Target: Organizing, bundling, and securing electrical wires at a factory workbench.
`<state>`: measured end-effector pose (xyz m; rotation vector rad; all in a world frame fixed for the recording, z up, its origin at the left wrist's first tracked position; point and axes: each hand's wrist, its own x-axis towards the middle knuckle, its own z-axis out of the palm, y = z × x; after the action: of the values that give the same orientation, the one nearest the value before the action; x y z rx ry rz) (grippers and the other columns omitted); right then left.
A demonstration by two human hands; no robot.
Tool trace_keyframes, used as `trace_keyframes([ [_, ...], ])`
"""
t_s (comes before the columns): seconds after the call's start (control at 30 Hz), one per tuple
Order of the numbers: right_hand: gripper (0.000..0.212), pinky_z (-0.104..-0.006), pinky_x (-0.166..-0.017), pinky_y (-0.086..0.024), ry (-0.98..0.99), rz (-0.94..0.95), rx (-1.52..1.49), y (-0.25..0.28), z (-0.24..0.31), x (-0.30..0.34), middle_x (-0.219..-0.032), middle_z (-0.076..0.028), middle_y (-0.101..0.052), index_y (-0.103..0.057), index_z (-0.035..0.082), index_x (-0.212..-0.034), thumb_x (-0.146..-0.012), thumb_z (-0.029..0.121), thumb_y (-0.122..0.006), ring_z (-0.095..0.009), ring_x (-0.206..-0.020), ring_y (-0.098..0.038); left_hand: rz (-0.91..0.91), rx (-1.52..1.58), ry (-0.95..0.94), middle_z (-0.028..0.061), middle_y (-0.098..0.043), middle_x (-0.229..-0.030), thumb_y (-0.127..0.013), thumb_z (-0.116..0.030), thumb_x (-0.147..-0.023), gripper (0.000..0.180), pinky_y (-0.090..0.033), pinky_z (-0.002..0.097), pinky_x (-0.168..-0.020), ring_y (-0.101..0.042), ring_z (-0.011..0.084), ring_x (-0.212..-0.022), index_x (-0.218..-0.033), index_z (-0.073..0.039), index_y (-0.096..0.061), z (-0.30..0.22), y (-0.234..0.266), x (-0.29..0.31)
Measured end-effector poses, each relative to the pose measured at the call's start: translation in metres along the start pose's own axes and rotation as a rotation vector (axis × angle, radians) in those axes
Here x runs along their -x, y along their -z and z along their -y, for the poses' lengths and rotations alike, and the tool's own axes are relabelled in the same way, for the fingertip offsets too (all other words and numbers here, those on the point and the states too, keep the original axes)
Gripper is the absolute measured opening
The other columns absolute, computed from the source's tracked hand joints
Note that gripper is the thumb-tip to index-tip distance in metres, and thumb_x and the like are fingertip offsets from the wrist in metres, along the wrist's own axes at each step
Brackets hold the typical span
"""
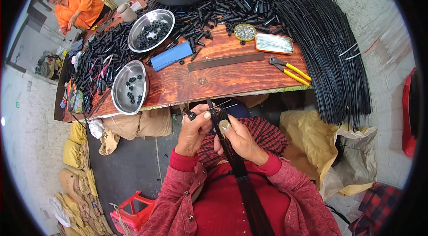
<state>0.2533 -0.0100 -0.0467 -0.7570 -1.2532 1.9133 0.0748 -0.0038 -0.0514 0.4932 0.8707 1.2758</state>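
Note:
A long bundle of thin black strands (249, 196) runs up from my lap past the table's front edge, dark-banded partway along. My right hand (246, 141) is closed around its upper part, thumb on top beside a pale tan patch (224, 125). My left hand (191, 134) pinches at the bundle's left side near the top. A short black cylindrical piece (191, 114) sits within the left hand's curled fingers. Thin pale rods (226, 105) cross the bundle's upper end; I cannot tell which fingers hold them.
On the wooden table (214, 82) lie steel bowls (119, 85) with black parts, a blue block (171, 56), a flat metal bar (226, 62), yellow-handled pliers (290, 72) and tins (274, 43). Heaped black tubes and long black rods (332, 57) surround them. A person in orange (78, 4) is far left.

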Motion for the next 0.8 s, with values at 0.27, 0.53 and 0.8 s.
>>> trace_keyframes([
  [0.27, 0.053, -0.0255, -0.056, -0.051, -0.013, 0.018, 0.033, 0.0, 0.0035, 0.0018, -0.074, -0.01, -0.066, -0.05, 0.001, -0.115, -0.107, 0.052, -0.036, -0.014, -0.06, -0.063, -0.005, -0.013, -0.035, -0.0032, -0.057, -0.074, -0.067, -0.008, -0.091, 0.023, -0.03, 0.0181, -0.049, -0.038, 0.0022, -0.055, -0.113, -0.003, -0.066, 0.0008, -0.0019, 0.0004],
  [0.53, 0.051, -0.0261, -0.058, -0.053, -0.065, 0.054, -0.046, 0.007, 0.0037, -0.0021, -0.078, -0.013, -0.066, -0.05, 0.001, -0.116, -0.107, 0.05, -0.04, -0.017, -0.062, -0.065, 0.041, 0.041, -0.065, 0.0, -0.066, -0.084, -0.069, -0.003, -0.089, 0.02, -0.029, 0.0191, -0.049, -0.039, 0.0011, -0.055, -0.11, -0.003, -0.066, 0.0028, 0.0013, 0.0024],
  [0.8, 0.047, -0.0268, -0.057, -0.053, -0.024, 0.097, -0.096, 0.0043, 0.0091, 0.0014, -0.077, -0.012, -0.066, -0.05, 0.0, -0.12, -0.108, 0.045, -0.039, -0.015, -0.061, -0.064, 0.074, 0.03, -0.088, 0.0019, -0.069, -0.086, -0.07, -0.002, -0.088, 0.022, -0.028, 0.0193, -0.048, -0.038, 0.0011, -0.054, -0.109, -0.002, -0.065, -0.0033, -0.0033, 0.004],
])
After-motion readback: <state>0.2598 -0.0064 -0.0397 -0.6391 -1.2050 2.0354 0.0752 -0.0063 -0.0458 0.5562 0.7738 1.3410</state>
